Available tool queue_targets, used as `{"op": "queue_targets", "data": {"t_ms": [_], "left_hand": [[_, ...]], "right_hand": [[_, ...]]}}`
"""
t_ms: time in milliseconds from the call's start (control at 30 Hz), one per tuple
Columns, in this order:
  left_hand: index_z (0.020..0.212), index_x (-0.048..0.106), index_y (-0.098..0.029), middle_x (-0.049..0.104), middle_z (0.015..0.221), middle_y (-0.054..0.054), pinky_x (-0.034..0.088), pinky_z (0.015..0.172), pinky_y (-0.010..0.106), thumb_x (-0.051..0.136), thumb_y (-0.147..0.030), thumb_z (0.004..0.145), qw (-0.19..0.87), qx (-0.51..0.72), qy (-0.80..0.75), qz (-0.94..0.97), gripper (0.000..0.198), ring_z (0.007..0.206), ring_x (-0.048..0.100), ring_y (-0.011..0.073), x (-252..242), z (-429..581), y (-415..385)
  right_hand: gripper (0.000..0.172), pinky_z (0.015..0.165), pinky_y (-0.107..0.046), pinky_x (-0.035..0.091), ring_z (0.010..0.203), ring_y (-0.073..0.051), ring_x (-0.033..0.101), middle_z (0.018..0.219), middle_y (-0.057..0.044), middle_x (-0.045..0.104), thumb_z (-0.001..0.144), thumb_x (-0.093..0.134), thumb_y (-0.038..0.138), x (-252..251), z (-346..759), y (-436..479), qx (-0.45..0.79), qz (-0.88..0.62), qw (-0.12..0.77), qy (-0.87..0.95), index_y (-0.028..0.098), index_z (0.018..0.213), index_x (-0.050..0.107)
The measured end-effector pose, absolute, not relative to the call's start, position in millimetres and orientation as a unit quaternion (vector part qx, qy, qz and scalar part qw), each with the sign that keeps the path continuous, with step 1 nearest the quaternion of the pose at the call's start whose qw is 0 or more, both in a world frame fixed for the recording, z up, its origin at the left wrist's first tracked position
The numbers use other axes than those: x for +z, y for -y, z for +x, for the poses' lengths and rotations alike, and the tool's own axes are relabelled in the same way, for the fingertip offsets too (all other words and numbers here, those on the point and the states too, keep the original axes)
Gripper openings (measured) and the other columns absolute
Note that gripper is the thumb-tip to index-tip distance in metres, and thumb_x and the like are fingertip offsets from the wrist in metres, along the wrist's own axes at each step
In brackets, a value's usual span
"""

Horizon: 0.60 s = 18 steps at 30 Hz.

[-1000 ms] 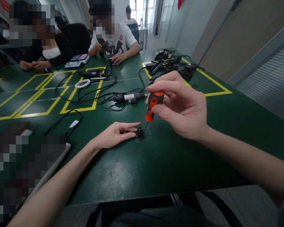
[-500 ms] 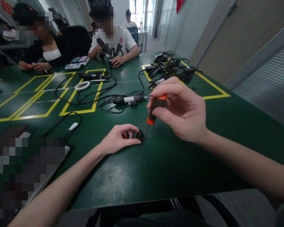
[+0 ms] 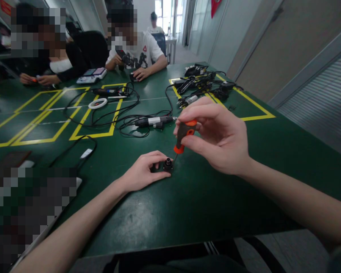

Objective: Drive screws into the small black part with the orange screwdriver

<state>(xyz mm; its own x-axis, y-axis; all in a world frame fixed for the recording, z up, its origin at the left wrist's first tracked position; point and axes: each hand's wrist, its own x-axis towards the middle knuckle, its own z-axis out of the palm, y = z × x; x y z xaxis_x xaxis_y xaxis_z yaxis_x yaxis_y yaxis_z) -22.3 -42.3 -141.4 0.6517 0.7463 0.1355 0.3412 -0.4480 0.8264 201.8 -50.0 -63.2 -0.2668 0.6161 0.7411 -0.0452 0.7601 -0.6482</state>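
Note:
Between the thumb and fingers of my left hand [image 3: 143, 171] is a small black part with a round raised collar [image 3: 168, 165], held against the green tabletop [image 3: 204, 204]. My right hand [image 3: 218, 136] grips a screwdriver [image 3: 184, 135] with a short dark-grey and orange handle. The screwdriver tilts, its thin shaft pointing down at the right edge of the black part. Whether the tip sits in a screw is too small to make out.
Beyond my hands lie a corded pen-shaped tool [image 3: 153, 121], a white ring [image 3: 97, 103] and a heap of black cabled tools [image 3: 199, 85]. Yellow tape [image 3: 92, 135] marks rectangles on the table. Two people [image 3: 142, 53] sit across; a blurred-out object lies at left.
The screwdriver handle has turned a little in my right hand and shifted slightly down and left. My left hand still holds the black part, its fingers slightly shifted.

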Motion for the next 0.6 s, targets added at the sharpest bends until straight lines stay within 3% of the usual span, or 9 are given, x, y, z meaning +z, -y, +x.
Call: {"op": "queue_targets", "data": {"t_ms": [100, 233, 400, 600], "left_hand": [[0.116, 0.077, -0.018, 0.069, 0.107, 0.004, 0.048, 0.071, 0.025, 0.08, -0.032, 0.088, 0.406, 0.247, -0.331, 0.815, 0.031, 0.076, 0.055, 0.011, -141.2, -22.9, 42.3], [0.117, 0.079, -0.018, 0.07, 0.11, 0.006, 0.053, 0.085, 0.029, 0.082, -0.035, 0.086, 0.425, 0.238, -0.318, 0.814, 0.036, 0.094, 0.064, 0.0166, -138.0, -25.6, 40.0], [0.122, 0.078, -0.019, 0.07, 0.093, 0.002, 0.047, 0.064, 0.022, 0.087, -0.039, 0.078, 0.484, 0.225, -0.364, 0.764, 0.05, 0.073, 0.058, 0.0108, -136.2, -30.5, 34.2], [0.116, 0.078, -0.013, 0.076, 0.081, 0.002, 0.057, 0.074, 0.025, 0.095, -0.034, 0.066, 0.61, 0.213, -0.383, 0.66, 0.056, 0.073, 0.067, 0.0122, -137.3, -33.3, 28.9]], "right_hand": [[0.022, 0.086, -0.036, 0.066, 0.101, -0.018, 0.074, 0.12, -0.005, 0.073, 0.101, 0.063, 0.023, -62.2, 202.1, 52.0, 0.319, -0.183, 0.549, 0.751, 0.025, 0.122, 0.067], [0.019, 0.088, -0.038, 0.065, 0.102, -0.018, 0.074, 0.117, -0.005, 0.074, 0.105, 0.054, 0.022, -61.3, 201.7, 52.3, 0.336, -0.161, 0.557, 0.742, 0.022, 0.121, 0.063], [0.02, 0.086, -0.038, 0.065, 0.103, -0.02, 0.072, 0.119, -0.006, 0.072, 0.094, 0.073, 0.022, -58.7, 202.8, 51.1, 0.297, -0.192, 0.569, 0.743, 0.024, 0.114, 0.069], [0.027, 0.091, -0.04, 0.066, 0.108, -0.021, 0.075, 0.122, -0.005, 0.075, 0.098, 0.064, 0.015, -55.3, 203.4, 56.5, 0.323, -0.2, 0.537, 0.753, 0.027, 0.122, 0.071]]}}
